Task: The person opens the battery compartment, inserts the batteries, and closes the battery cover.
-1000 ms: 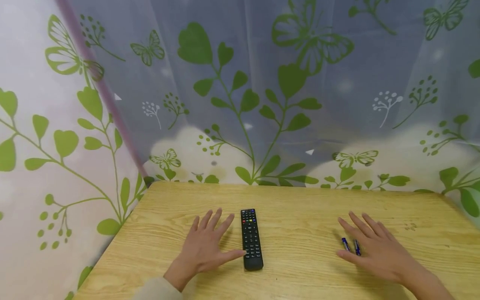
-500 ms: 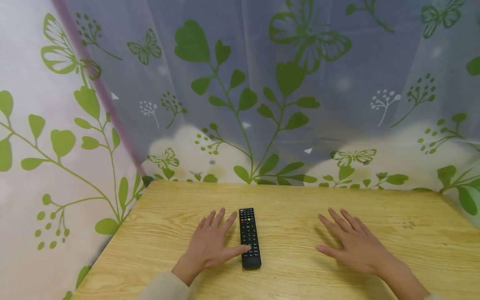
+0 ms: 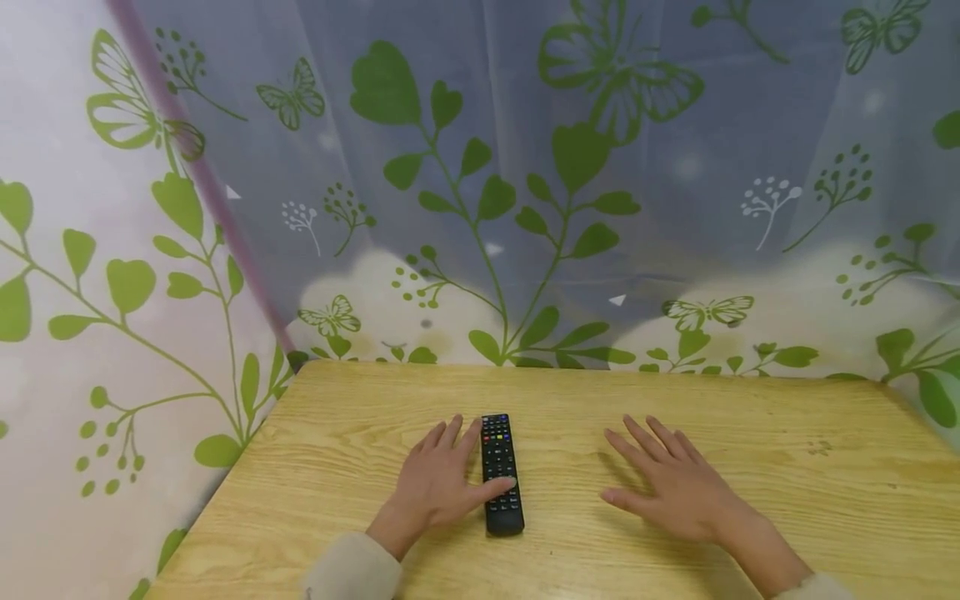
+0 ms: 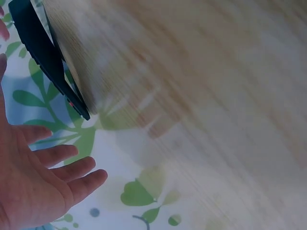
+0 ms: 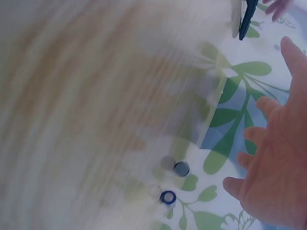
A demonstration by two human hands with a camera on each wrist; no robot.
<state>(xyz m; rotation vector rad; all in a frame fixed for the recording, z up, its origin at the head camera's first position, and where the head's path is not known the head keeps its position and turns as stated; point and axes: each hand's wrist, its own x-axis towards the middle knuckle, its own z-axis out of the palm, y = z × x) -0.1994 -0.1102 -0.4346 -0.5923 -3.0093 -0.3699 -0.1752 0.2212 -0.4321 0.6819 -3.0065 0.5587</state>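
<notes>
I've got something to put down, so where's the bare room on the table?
The table has bare wood between the remote and right hand, and left of the left hand. It's crowded at the remote, partly under the left hand's thumb, and by the right hand, where its wrist view shows two small round-ended things.

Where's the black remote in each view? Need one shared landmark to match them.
Head: black remote on the table, lower middle of the picture, partly covered by the left hand.
Left wrist: upper left corner area, seen side-on.
Right wrist: top edge, right of centre, cut off by the frame.
Shared landmark: the green leaf-print cloth beyond the table edge, in all three.
</notes>
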